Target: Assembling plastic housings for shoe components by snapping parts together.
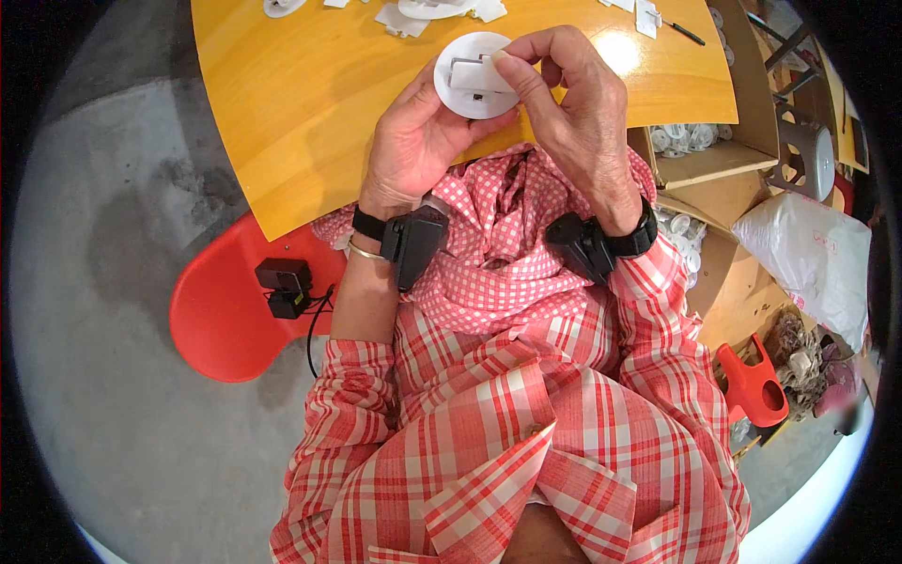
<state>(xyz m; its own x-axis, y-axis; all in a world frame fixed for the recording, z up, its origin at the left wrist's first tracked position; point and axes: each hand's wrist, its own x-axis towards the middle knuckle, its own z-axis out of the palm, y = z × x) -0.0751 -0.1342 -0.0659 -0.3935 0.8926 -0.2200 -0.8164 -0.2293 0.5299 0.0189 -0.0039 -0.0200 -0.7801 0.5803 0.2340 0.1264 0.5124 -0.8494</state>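
Observation:
A round white plastic disc (463, 101) with a slot and a small dark square rests in my left hand (413, 141), whose fingers curl round its left and lower edge. Between thumb and forefinger, my right hand (573, 103) pinches a small flat white plate (479, 75) against the disc's face. The plate overlaps the slot; whether it sits inside it I cannot tell. Both hands are above the near edge of the yellow table (319, 103).
More white plastic parts (404, 19) and a black pen-like stick (687, 34) lie at the table's far side. Cardboard boxes of white round parts (691, 138) stand at right, beside a white plastic bag (808, 254). A red chair (216, 301) holding a black device (285, 285) is at left.

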